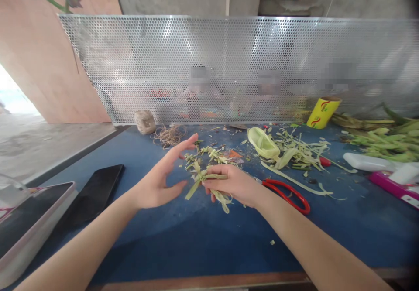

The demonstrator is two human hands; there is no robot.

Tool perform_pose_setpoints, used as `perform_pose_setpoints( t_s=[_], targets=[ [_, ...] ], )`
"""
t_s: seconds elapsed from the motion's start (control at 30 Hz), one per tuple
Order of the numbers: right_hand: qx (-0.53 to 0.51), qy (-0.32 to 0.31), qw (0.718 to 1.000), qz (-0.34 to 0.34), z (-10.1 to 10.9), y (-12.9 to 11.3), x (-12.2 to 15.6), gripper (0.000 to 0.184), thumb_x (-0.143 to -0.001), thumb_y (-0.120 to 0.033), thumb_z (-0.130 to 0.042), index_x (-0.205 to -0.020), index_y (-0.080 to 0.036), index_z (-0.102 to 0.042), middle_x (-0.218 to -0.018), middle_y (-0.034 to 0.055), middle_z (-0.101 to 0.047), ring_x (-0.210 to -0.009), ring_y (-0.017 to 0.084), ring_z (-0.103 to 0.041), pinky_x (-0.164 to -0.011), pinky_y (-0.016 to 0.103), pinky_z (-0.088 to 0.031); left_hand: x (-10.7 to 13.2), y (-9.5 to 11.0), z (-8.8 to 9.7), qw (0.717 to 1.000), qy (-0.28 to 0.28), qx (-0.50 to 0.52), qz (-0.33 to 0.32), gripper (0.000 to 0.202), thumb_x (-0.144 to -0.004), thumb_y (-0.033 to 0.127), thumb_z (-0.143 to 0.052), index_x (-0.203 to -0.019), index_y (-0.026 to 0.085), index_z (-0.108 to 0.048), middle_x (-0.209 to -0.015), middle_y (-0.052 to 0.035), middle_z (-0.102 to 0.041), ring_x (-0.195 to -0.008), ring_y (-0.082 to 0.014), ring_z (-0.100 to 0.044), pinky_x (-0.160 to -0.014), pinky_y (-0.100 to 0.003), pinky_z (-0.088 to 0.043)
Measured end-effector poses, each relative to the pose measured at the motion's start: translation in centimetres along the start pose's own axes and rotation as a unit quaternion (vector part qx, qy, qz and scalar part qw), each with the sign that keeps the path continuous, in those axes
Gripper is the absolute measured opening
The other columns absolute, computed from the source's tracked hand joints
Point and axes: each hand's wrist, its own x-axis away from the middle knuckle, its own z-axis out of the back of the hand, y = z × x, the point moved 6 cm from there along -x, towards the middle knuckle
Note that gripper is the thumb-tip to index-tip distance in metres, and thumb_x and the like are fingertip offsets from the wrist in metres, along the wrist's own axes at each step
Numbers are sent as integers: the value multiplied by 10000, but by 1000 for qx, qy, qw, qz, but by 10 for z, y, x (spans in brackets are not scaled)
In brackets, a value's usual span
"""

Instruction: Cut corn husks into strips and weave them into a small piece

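Note:
My right hand (234,183) pinches a knotted bundle of pale green corn husk strips (198,177) above the blue table. Loose husk ends stick out to the left of its fingers and hang below them. My left hand (165,179) is just left of the bundle, thumb and fingers spread apart, holding nothing. Behind the bundle lie a knotted piece of husk (214,153) and small scraps. Red-handled scissors (290,195) lie beside my right wrist, their blades mostly hidden by it.
A black phone (94,190) and a pink-edged case (36,225) lie at left. Farther back are twine (168,135), a cup-shaped green husk (263,144), shredded strips (299,151) and a yellow roll (323,112). A hot glue gun (373,162) is at right. A perforated metal screen (229,46) borders the back.

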Motion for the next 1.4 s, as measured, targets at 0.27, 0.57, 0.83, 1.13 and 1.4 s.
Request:
perform_pose_setpoints(
  t_s=[0.27, 0.57, 0.83, 1.13, 1.4],
  targets=[
    [-53, -23, 998, 22, -1, -7, 4, 151, -711, -238, -646, -835, -157, -616, -633, -28, -580, -548, 65, -533, -572, 222, -422, -4, -8, 0, 989, -6, 144, 15, 433, -736, 166, -618, -1156, 193, -517, -908, -59, -668, -910, -173, -600, -871, -349, -456],
    [-54, -17, 998, 24, 1, -10, 6, 202, -706, -304, -657, -821, -150, -596, -643, -8, -595, -558, 75, -539, -554, 220, -398, -3, -9, 6, 992, 36, 124, -12, 307, -745, 92, -596, -1015, 233, -630, -786, -10, -686, -759, -126, -618, -706, -238, -507],
    [-36, -24, 999, 33, 2, -10, 4, 190, -717, -308, -646, -808, -146, -602, -655, -3, -594, -560, 69, -534, -545, 208, -391, -5, 4, 4, 993, 26, -17, -118, 155, -737, 85, -599, -845, 185, -648, -768, -37, -660, -795, -147, -581, -731, -277, -495],
    [-24, -50, 998, 36, 1, -9, 3, 201, -747, -309, -608, -880, -159, -586, -698, 1, -601, -572, 77, -538, -552, 218, -418, -4, 2, 1, 999, 25, -26, -26, 105, -806, 183, -509, -853, 151, -598, -854, -67, -643, -812, -145, -589, -715, -254, -497],
    [543, 190, 813, -87, 75, -24, 51, 285, -808, -357, -485, -1000, -160, -564, -1018, 111, -588, -914, 236, -556, -755, 349, -420, -3, -9, 4, 987, 52, -147, -25, 115, -790, 173, -521, -815, 165, -632, -760, -31, -634, -706, -127, -575, -614, -220, -480]
  ],
)
